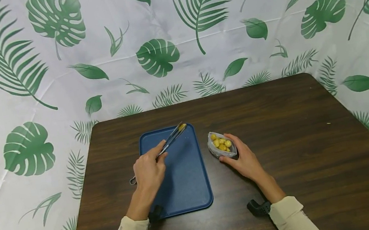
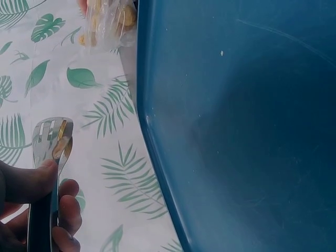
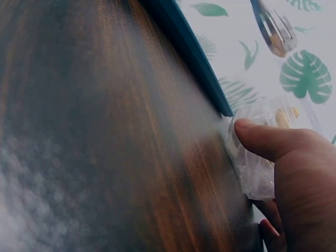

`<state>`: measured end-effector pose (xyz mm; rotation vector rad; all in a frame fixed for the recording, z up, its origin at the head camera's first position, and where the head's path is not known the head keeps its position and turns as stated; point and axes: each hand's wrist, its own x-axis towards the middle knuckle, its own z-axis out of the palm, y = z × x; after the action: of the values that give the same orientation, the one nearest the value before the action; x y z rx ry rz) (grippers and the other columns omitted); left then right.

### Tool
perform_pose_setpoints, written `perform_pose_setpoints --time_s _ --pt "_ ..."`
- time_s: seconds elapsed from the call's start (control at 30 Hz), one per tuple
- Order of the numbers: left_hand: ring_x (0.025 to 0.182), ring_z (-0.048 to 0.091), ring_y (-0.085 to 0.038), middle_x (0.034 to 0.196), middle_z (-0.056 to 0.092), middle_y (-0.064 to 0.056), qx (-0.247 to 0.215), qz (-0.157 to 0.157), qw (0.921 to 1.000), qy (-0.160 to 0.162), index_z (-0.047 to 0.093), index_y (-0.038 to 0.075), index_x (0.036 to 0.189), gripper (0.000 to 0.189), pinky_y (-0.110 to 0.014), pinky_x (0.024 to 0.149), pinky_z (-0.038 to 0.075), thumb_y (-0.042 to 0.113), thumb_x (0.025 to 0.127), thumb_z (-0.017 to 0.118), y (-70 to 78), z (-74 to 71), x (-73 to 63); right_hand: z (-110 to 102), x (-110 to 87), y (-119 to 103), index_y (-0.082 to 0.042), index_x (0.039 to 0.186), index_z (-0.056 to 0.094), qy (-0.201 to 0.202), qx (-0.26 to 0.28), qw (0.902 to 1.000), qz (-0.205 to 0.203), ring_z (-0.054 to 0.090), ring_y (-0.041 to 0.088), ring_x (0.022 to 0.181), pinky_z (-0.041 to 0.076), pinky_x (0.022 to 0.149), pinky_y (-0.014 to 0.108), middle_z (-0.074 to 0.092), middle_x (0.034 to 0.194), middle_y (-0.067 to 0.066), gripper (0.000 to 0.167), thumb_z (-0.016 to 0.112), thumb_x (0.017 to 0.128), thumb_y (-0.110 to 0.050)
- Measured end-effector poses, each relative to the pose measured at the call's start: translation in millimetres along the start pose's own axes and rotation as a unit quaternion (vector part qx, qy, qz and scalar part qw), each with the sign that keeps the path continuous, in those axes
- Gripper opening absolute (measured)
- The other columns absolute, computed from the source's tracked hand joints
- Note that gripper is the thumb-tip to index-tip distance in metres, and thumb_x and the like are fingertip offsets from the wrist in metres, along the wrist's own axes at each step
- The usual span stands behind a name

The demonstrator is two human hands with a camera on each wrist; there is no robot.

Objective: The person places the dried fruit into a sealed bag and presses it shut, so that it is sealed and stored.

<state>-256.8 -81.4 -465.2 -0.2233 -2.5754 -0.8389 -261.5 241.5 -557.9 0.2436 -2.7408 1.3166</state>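
Note:
My left hand (image 1: 149, 170) grips a pair of metal tongs (image 1: 171, 139) above the blue tray, their slotted ends pointing up and right. A small yellow piece (image 1: 182, 127) shows between the tong tips; in the left wrist view the slotted head (image 2: 44, 139) is close to upright. To the right of the tray, my right hand (image 1: 245, 161) holds a clear plastic bag (image 1: 213, 150) from its right side, thumb in front and fingers behind. Several round yellow pieces (image 1: 222, 143) fill the bag's open top. The thumb (image 3: 262, 137) lies against the crinkled plastic in the right wrist view.
The blue tray (image 1: 188, 181) lies on the left part of a dark wood table (image 1: 297, 134), with small crumbs on its surface. A white cloth with green leaves (image 1: 111, 70) hangs behind the table. Black wrist-worn devices (image 1: 258, 207) sit near the sleeves.

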Motion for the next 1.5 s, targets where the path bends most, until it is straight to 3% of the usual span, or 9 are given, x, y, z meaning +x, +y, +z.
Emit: perform_pose_setpoints --time_s 0.43,0.93,1.5 --pt "0.068 0.072 -0.026 0.105 0.081 -0.011 0.0 0.009 0.9999 -0.01 0.077 0.018 0.125 0.035 -0.045 0.053 0.05 0.017 0.09 0.079 6.4 2.0 -1.3 0.0 -1.0 0.6 -0.025 0.157 0.039 0.001 -0.004 1.0 0.003 0.048 0.039 0.141 0.039 0.111 0.066 0.048 0.157 0.012 0.085 0.084 0.086 -0.039" --pt "0.078 0.077 -0.029 0.104 0.081 -0.009 -0.003 0.03 0.9996 -0.002 0.078 0.019 0.123 0.036 -0.046 0.055 0.052 0.017 0.087 0.081 13.7 5.0 -2.8 -1.5 -1.0 -0.5 -0.028 0.158 0.038 -0.003 -0.004 0.9999 0.012 0.048 0.04 0.141 0.038 0.11 0.067 0.048 0.158 0.01 0.085 0.083 0.087 -0.042" --pt "0.072 0.076 -0.027 0.102 0.081 -0.009 -0.012 0.041 0.9991 -0.009 0.079 0.016 0.121 0.035 -0.042 0.051 0.05 0.015 0.086 0.082 22.4 8.5 -7.3 -1.5 0.3 0.0 -0.025 0.158 0.039 -0.003 -0.005 1.0 0.002 0.049 0.041 0.14 0.039 0.109 0.067 0.048 0.157 0.012 0.084 0.083 0.088 -0.039"
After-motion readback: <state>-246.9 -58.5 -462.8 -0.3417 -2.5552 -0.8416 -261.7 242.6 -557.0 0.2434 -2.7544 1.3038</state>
